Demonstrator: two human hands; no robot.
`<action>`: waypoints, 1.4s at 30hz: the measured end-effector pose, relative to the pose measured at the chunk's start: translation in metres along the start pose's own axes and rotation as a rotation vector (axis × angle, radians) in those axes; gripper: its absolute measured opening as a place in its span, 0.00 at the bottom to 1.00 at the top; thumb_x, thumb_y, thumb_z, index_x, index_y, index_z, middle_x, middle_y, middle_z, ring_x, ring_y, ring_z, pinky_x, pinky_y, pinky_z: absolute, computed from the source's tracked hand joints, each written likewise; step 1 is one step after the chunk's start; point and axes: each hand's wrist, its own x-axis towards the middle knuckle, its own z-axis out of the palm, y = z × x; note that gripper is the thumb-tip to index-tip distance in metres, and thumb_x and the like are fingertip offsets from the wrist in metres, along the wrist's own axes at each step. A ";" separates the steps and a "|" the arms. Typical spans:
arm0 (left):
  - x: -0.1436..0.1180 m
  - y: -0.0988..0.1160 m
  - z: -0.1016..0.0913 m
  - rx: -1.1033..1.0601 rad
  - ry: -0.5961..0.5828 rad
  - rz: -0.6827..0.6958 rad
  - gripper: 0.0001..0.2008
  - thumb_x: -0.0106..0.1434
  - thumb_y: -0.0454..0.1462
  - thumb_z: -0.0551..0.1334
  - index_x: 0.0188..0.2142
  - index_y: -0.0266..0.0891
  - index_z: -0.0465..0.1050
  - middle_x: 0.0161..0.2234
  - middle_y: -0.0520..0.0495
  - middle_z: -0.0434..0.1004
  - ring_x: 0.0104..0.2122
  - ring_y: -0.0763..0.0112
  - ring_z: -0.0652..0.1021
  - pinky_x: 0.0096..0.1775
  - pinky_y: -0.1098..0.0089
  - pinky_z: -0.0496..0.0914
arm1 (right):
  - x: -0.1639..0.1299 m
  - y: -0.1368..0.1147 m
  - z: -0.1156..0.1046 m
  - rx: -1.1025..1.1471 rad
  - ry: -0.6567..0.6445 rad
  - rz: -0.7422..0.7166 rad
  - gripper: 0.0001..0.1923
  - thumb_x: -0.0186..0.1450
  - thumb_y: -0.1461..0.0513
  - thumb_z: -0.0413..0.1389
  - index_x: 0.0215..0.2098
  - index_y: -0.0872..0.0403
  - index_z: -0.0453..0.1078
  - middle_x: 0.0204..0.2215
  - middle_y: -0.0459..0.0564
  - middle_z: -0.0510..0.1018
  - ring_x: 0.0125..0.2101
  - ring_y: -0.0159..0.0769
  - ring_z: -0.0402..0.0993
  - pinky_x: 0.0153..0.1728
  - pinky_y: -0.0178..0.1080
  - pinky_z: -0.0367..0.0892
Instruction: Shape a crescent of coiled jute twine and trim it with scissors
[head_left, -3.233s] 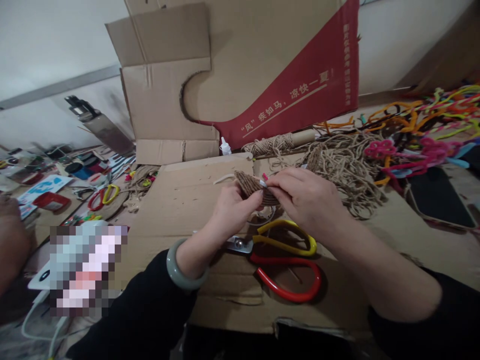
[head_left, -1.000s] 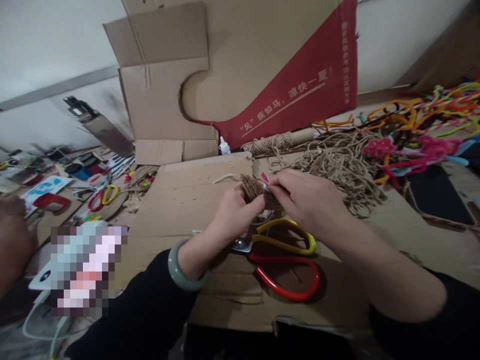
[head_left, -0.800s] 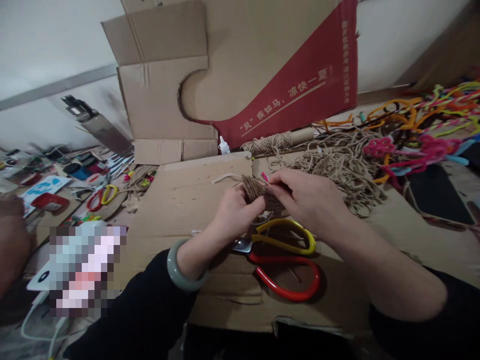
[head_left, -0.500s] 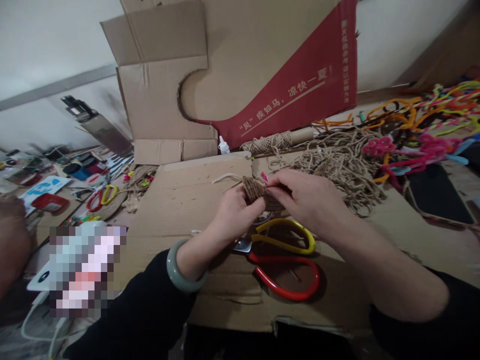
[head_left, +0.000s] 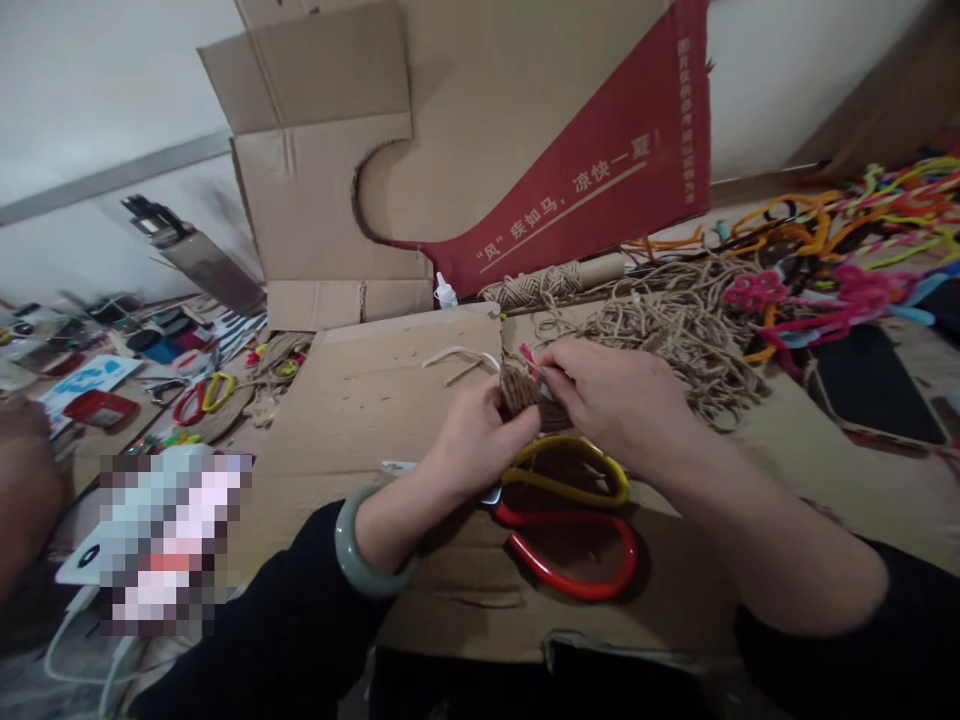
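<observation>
My left hand (head_left: 471, 440) and my right hand (head_left: 611, 400) meet over a flat cardboard sheet (head_left: 360, 410). Between them they grip a small piece wound with brown jute twine (head_left: 519, 388). The left fingers close on it from below; the right fingertips pinch its upper edge, where a small pink bit (head_left: 527, 353) sticks out. A pale green bangle (head_left: 360, 545) sits on my left wrist. Just below the hands lie large scissors with one yellow and one red handle loop (head_left: 577, 515).
A loose heap of jute twine (head_left: 675, 320) and a twine spool (head_left: 555, 282) lie behind the hands, beside a small glue bottle (head_left: 445, 291). A cut cardboard box (head_left: 330, 200) stands upright. Coloured pipe cleaners (head_left: 840, 250) fill the right; another person's arm (head_left: 22, 490) is at far left.
The twine-wound piece has been turned in my hands, from lying flat to a more upright, narrower look. Both hands shifted slightly toward me and to the right.
</observation>
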 end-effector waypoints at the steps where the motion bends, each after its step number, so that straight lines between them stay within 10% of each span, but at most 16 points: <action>1: 0.000 0.000 0.000 -0.021 -0.007 -0.014 0.04 0.52 0.34 0.57 0.28 0.35 0.70 0.24 0.52 0.70 0.26 0.75 0.69 0.31 0.73 0.66 | 0.001 0.001 0.000 0.017 -0.010 0.004 0.11 0.67 0.60 0.48 0.36 0.51 0.72 0.31 0.47 0.80 0.29 0.37 0.74 0.25 0.36 0.52; 20: 0.007 -0.007 -0.010 -0.227 0.061 -0.083 0.09 0.55 0.39 0.61 0.29 0.34 0.74 0.25 0.48 0.75 0.25 0.75 0.74 0.29 0.72 0.73 | -0.001 0.008 0.007 0.163 0.315 -0.249 0.08 0.66 0.64 0.50 0.34 0.55 0.72 0.32 0.49 0.78 0.34 0.36 0.75 0.33 0.36 0.65; 42: 0.005 -0.008 -0.007 -0.148 0.081 0.091 0.09 0.58 0.36 0.59 0.36 0.37 0.76 0.33 0.47 0.80 0.31 0.73 0.77 0.34 0.72 0.74 | -0.002 0.007 0.011 0.073 0.319 -0.250 0.10 0.67 0.61 0.51 0.33 0.54 0.74 0.31 0.47 0.79 0.29 0.31 0.74 0.25 0.34 0.57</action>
